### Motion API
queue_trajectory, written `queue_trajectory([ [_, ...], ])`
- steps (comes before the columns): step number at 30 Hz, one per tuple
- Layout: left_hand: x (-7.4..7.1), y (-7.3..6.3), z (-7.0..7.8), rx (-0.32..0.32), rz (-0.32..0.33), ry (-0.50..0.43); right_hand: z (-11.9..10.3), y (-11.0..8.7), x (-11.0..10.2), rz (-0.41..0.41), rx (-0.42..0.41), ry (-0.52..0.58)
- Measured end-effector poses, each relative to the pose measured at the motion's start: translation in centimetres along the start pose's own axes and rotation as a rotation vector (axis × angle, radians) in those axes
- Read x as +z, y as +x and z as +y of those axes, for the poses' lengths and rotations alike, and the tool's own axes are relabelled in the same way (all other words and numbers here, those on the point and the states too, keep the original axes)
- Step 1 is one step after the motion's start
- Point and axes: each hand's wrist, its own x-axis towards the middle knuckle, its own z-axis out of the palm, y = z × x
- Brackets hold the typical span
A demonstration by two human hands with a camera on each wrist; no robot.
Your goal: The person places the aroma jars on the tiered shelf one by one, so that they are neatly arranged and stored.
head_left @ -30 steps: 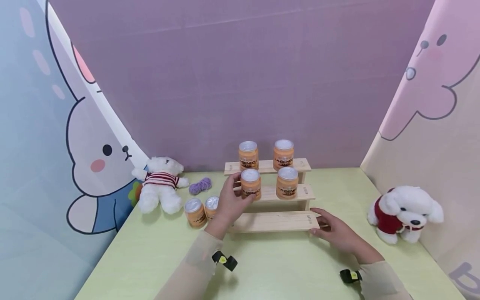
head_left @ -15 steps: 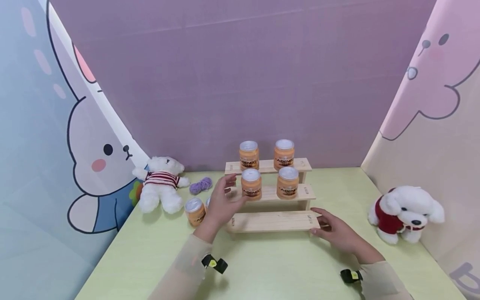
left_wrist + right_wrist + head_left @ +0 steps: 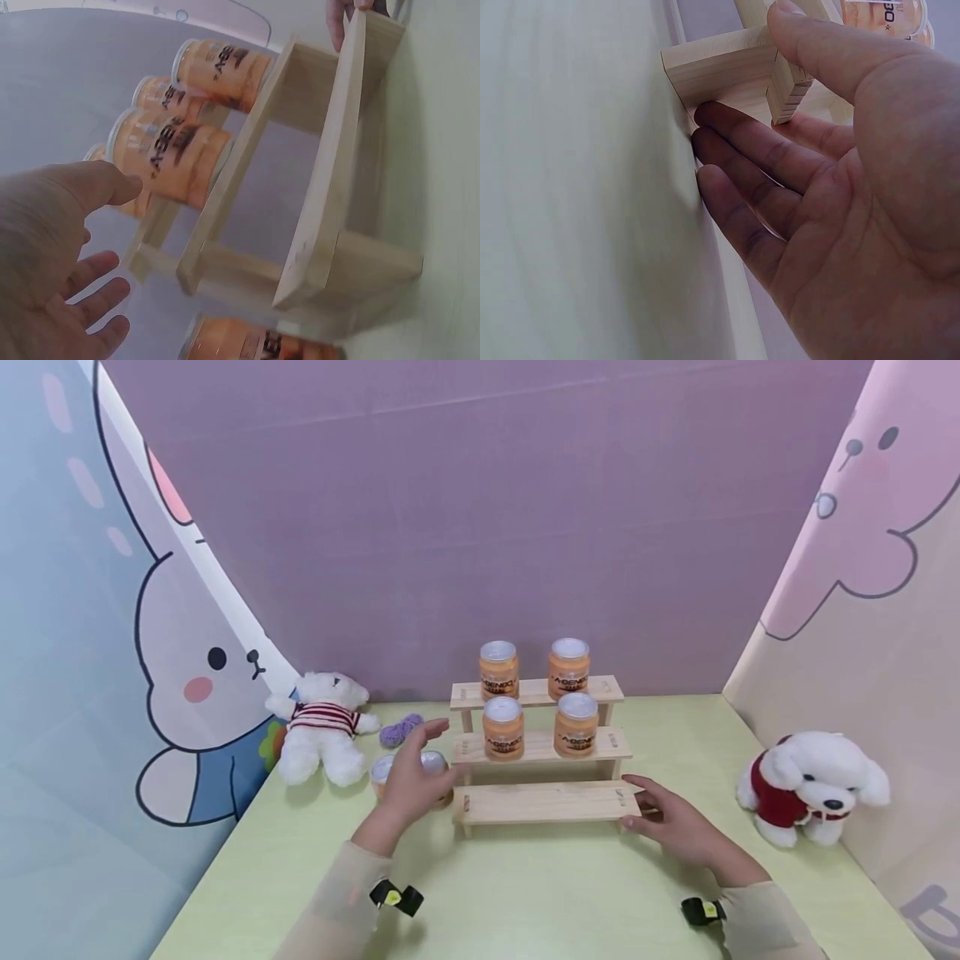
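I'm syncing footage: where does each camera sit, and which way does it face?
Head: on the head, facing forward and down at the wooden stand and jars; left hand, right hand and sleeves show.
Left wrist: on that wrist, looking across the stand from its left; left hand shows, right hand's fingers at top.
Right wrist: on that wrist, facing the stand's right end; only the right hand shows.
Both wrist views share stand, jars and right hand.

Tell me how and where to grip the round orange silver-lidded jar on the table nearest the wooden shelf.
Probably by its curved sides, from the front: the round orange jar stands upright, with the wooden shelf to its right and another silver-lidded orange jar to its left.
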Motion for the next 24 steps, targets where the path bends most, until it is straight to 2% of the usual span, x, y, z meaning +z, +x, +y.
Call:
queue_trajectory([
  [10, -2.4, -2.0, -2.4, -0.027, 0.018, 0.000, -0.2, -0.1, 0.0, -0.008, -0.012, 0.020],
  [15, -3.4, -2.8, -3.7, -0.031, 0.057, 0.023, -0.3, -0.1, 0.0, -0.004, -0.002, 0.015],
  [21, -4.0, -3.7, -4.8, -0.078, 0.102, -0.011, -0.3, -0.1, -0.1, -0.008, -0.016, 0.018],
  [24, -4.1, -4.1, -5.4, -0.066, 0.142, -0.010, -0.4, -0.2, -0.2, -0.010, -0.018, 0.025],
])
